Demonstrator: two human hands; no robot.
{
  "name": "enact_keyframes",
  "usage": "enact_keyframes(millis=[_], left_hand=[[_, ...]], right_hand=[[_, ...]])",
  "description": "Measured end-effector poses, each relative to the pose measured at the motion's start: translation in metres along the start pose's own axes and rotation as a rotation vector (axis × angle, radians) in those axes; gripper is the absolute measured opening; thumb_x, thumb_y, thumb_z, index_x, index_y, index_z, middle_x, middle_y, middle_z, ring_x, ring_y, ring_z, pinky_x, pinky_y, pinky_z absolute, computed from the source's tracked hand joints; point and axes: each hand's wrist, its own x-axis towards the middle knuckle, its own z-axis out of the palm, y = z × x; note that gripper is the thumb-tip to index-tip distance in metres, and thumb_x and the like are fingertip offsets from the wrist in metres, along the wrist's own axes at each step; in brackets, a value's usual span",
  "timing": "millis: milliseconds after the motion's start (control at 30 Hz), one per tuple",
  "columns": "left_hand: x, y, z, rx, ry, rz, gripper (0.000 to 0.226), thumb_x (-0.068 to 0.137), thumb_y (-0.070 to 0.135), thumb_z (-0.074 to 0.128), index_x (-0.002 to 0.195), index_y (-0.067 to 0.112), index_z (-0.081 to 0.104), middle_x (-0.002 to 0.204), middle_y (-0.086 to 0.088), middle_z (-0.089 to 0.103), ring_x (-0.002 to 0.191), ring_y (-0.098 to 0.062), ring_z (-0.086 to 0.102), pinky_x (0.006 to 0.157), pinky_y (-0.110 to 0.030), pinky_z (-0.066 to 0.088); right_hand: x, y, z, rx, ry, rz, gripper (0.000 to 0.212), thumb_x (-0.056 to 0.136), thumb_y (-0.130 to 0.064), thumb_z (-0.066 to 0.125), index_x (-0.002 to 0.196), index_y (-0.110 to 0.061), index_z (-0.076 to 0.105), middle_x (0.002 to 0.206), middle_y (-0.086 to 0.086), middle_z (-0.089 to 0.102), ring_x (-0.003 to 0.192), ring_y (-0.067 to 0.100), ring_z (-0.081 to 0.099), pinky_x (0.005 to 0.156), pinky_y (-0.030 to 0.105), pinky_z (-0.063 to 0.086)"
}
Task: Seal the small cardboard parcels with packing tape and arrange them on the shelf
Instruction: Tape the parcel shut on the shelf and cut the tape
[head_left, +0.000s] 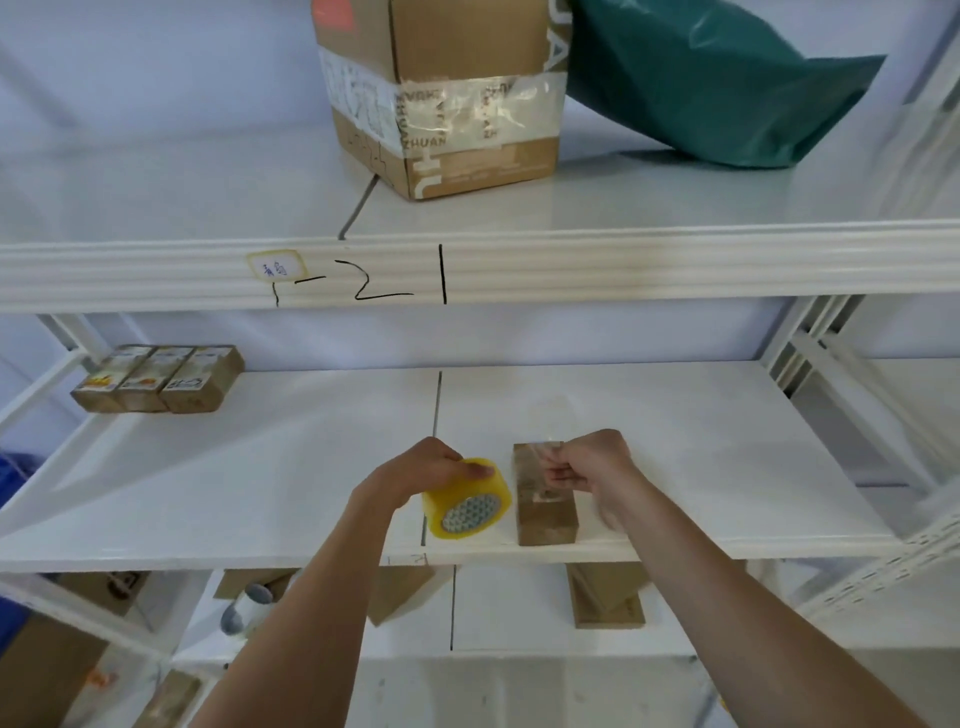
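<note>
A small brown cardboard parcel (545, 512) lies near the front edge of the white middle shelf (701, 441). My left hand (431, 465) grips a yellow roll of packing tape (467, 506) just left of the parcel. My right hand (592, 462) pinches a strip of clear tape (545, 452) over the parcel's top, its fingers curled. Three taped small parcels (158, 378) stand side by side at the shelf's far left.
On the upper shelf stand a large taped carton (447, 93) and a green bag (717, 78). The lower shelf holds a cardboard box (605, 597), a tape roll (244, 608) and more cardboard. Shelf uprights (841, 395) rise at the right.
</note>
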Motion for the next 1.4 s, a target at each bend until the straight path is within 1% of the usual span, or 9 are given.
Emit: enact_keyframes(millis=[133, 300, 467, 667, 867, 1067, 1133, 1233, 1400], left_hand=[[0.008, 0.005, 0.007, 0.225, 0.142, -0.050, 0.063, 0.070, 0.072, 0.074, 0.068, 0.010, 0.060, 0.067, -0.005, 0.055, 0.060, -0.016, 0.053, 0.060, -0.028, 0.041], [0.015, 0.013, 0.010, 0.301, 0.162, -0.017, 0.069, 0.081, 0.073, 0.064, 0.090, 0.005, 0.075, 0.090, -0.010, 0.072, 0.069, -0.014, 0.061, 0.064, -0.025, 0.049], [0.025, 0.020, 0.015, 0.411, 0.155, -0.001, 0.054, 0.083, 0.066, 0.067, 0.084, 0.013, 0.069, 0.084, -0.003, 0.067, 0.072, -0.015, 0.062, 0.067, -0.026, 0.050], [0.036, 0.022, 0.022, 0.517, 0.206, -0.025, 0.051, 0.078, 0.066, 0.071, 0.073, 0.015, 0.066, 0.073, 0.000, 0.062, 0.067, -0.014, 0.060, 0.062, -0.027, 0.048], [0.041, 0.020, 0.027, 0.571, 0.200, -0.072, 0.052, 0.072, 0.070, 0.071, 0.068, 0.019, 0.060, 0.071, 0.000, 0.059, 0.066, -0.013, 0.058, 0.059, -0.027, 0.045], [0.049, 0.027, 0.029, 0.590, 0.181, -0.057, 0.050, 0.072, 0.067, 0.072, 0.078, 0.019, 0.062, 0.072, 0.002, 0.059, 0.068, -0.015, 0.062, 0.056, -0.026, 0.044], [0.053, 0.027, 0.030, 0.603, 0.173, -0.058, 0.049, 0.073, 0.065, 0.074, 0.081, 0.018, 0.061, 0.077, 0.000, 0.063, 0.069, -0.015, 0.063, 0.058, -0.026, 0.045], [0.055, 0.025, 0.032, 0.631, 0.161, -0.077, 0.053, 0.074, 0.064, 0.075, 0.091, 0.016, 0.060, 0.083, -0.001, 0.063, 0.074, -0.019, 0.065, 0.065, -0.028, 0.051], [0.059, 0.021, 0.040, 0.619, 0.152, -0.078, 0.052, 0.075, 0.063, 0.075, 0.092, 0.016, 0.059, 0.080, 0.001, 0.061, 0.072, -0.017, 0.063, 0.064, -0.027, 0.047]], right_hand=[[0.004, -0.007, -0.016, 0.028, -0.020, -0.020, 0.015, 0.084, 0.001, 0.079, 0.089, 0.010, 0.068, 0.080, 0.019, 0.074, 0.068, 0.025, 0.072, 0.061, 0.032, 0.063], [0.014, -0.001, -0.031, -0.004, -0.013, 0.044, 0.021, 0.087, -0.008, 0.079, 0.101, 0.005, 0.069, 0.090, 0.014, 0.078, 0.082, 0.027, 0.076, 0.072, 0.038, 0.064], [0.021, 0.010, -0.036, -0.026, -0.013, 0.121, 0.025, 0.083, -0.010, 0.083, 0.100, 0.003, 0.071, 0.092, 0.012, 0.077, 0.056, 0.030, 0.074, 0.051, 0.033, 0.060], [0.037, 0.026, -0.031, -0.081, 0.055, 0.107, 0.031, 0.081, -0.018, 0.086, 0.100, 0.001, 0.069, 0.098, 0.012, 0.073, 0.061, 0.033, 0.074, 0.052, 0.035, 0.061], [0.047, 0.044, -0.029, -0.019, 0.046, 0.121, 0.014, 0.080, 0.006, 0.079, 0.090, 0.013, 0.071, 0.090, 0.027, 0.074, 0.074, 0.035, 0.076, 0.071, 0.047, 0.064], [0.051, 0.049, -0.025, -0.142, 0.163, 0.092, 0.002, 0.079, 0.010, 0.074, 0.080, 0.013, 0.074, 0.076, 0.023, 0.075, 0.067, 0.033, 0.076, 0.068, 0.049, 0.064], [0.050, 0.050, -0.024, -0.191, 0.177, 0.071, 0.009, 0.081, 0.010, 0.075, 0.089, 0.011, 0.071, 0.088, 0.023, 0.074, 0.067, 0.030, 0.075, 0.061, 0.040, 0.064], [0.051, 0.055, -0.024, -0.217, 0.186, 0.048, 0.043, 0.080, 0.009, 0.078, 0.120, 0.006, 0.063, 0.107, 0.024, 0.067, 0.067, 0.030, 0.074, 0.049, 0.031, 0.061], [0.053, 0.059, -0.022, -0.438, 0.260, -0.045, 0.037, 0.080, -0.010, 0.086, 0.110, 0.001, 0.068, 0.088, 0.013, 0.074, 0.073, 0.023, 0.075, 0.068, 0.034, 0.063]])
